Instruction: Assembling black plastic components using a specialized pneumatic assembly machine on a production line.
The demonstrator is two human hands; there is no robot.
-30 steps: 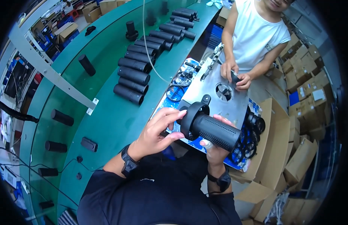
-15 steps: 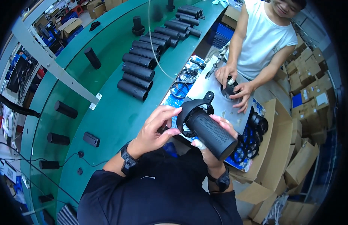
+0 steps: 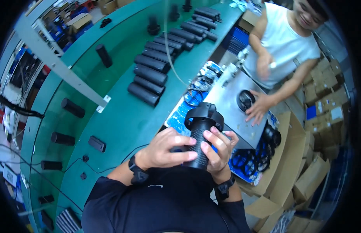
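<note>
A black cylinder with a dimpled grip pattern [image 3: 199, 139] stands nearly upright in front of my chest, a wider black ring-shaped collar [image 3: 205, 112] around its far end. From the left, the fingertips and thumb of my left hand [image 3: 165, 148] press on the cylinder's side. My right hand [image 3: 219, 149] wraps around it from the right, fingers across the front. The cylinder's near end is partly hidden against my dark shirt. Past the collar, a co-worker's hand [image 3: 259, 106] rests beside a round black part [image 3: 245, 100] on a metal plate [image 3: 231, 116].
Rows of black cylinders [image 3: 150, 74] lie on the green bench [image 3: 114, 128] to the left. Others stand or lie along the conveyor [image 3: 85, 83], past a metal post [image 3: 60, 62]. Black rings [image 3: 246, 159] and an open carton [image 3: 283, 155] are at the right. A thin hose hangs overhead.
The cylinder has turned from slanting to nearly upright and moved left and closer to me. My left hand shifted from the collar to its side. The co-worker's one hand lifted from the round part.
</note>
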